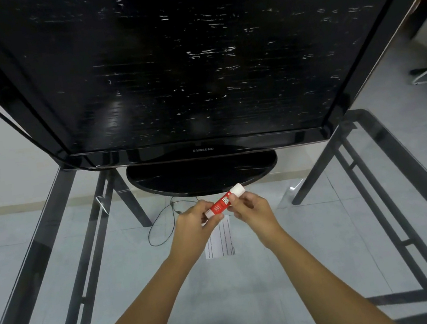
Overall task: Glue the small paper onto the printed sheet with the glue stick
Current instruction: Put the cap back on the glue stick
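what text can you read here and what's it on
"SAMSUNG" on the bottom edge of the television.
"GLUE STICK" in white on the red glue stick, held in both hands; its smaller print is too blurred to read.
Lines of print on the printed sheet: too small to read.

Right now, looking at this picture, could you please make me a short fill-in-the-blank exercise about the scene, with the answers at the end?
1. Both hands hold the glue stick, whose body is white and ____.
2. The printed sheet lies on a table with a top made of ____.
3. The white cap is ____ the stick.
4. Behind the hands stands a black ____.

Missing words: red; glass; on; television
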The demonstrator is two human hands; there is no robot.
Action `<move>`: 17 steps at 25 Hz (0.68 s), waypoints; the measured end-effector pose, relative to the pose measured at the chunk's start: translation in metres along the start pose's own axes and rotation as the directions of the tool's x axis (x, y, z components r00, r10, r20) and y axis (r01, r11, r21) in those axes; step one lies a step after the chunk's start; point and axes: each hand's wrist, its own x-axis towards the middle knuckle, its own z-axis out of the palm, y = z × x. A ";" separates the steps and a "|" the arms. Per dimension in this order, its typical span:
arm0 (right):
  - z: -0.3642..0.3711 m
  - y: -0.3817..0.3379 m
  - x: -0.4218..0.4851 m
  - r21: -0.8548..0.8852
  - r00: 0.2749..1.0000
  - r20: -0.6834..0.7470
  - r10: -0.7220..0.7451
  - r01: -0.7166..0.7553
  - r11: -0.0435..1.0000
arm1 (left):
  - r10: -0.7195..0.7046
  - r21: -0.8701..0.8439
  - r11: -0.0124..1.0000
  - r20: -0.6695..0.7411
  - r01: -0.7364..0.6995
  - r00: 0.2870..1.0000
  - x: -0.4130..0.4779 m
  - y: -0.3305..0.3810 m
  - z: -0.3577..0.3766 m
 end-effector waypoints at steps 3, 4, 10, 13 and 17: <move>-0.001 0.012 0.003 0.028 0.998 -0.047 0.036 -0.035 0.999 | -0.083 0.021 0.996 0.133 0.081 0.988 -0.005 -0.014 0.018; -0.003 0.016 0.005 0.002 0.995 -0.090 0.038 -0.038 0.999 | -0.135 0.061 0.990 0.174 0.126 0.975 -0.006 -0.021 0.024; -0.018 0.049 0.015 -0.214 0.960 -0.269 -0.083 0.024 0.977 | -0.269 0.277 0.938 0.198 0.209 0.943 -0.009 -0.076 0.045; -0.020 0.064 0.022 -0.300 0.962 -0.250 -0.111 0.032 0.953 | -0.267 0.411 0.896 0.197 0.168 0.943 -0.006 -0.099 0.051; -0.021 0.071 0.030 -0.344 0.961 -0.233 -0.146 0.060 0.937 | -0.256 0.547 0.832 0.224 0.096 0.940 -0.009 -0.118 0.056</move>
